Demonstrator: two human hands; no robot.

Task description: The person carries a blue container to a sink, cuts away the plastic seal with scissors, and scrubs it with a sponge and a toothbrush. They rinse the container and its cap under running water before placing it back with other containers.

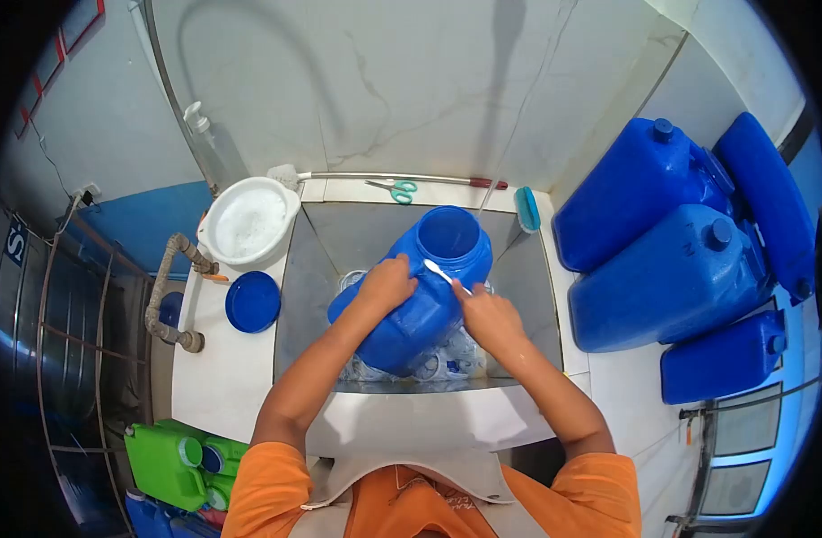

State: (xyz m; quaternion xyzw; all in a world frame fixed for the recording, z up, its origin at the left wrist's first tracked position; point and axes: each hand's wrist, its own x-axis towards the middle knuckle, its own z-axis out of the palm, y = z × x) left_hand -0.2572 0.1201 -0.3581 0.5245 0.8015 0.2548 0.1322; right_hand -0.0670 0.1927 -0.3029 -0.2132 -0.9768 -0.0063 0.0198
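A blue wide-mouthed plastic drum (411, 327) lies tilted in the grey sink (321, 238), its open mouth toward the back wall. My left hand (390, 285) is closed against the drum's left side, just below the neck, steadying it. In my right hand (490, 318) is a white toothbrush (439, 272), with the fingers closed round its handle. Its head rests at the drum's shoulder, near the neck; whether the bristles touch is too small to tell. Beneath the drum, clear plastic containers (442, 363) lie in the sink, partly hidden.
Left of the sink are a white basin (249, 221) of suds, a blue lid (253, 302) and a pipe (157, 296). Scissors (399, 190), a rod (393, 177) and a teal brush (526, 211) lie along the back ledge. Large blue jerrycans (666, 278) stand at right.
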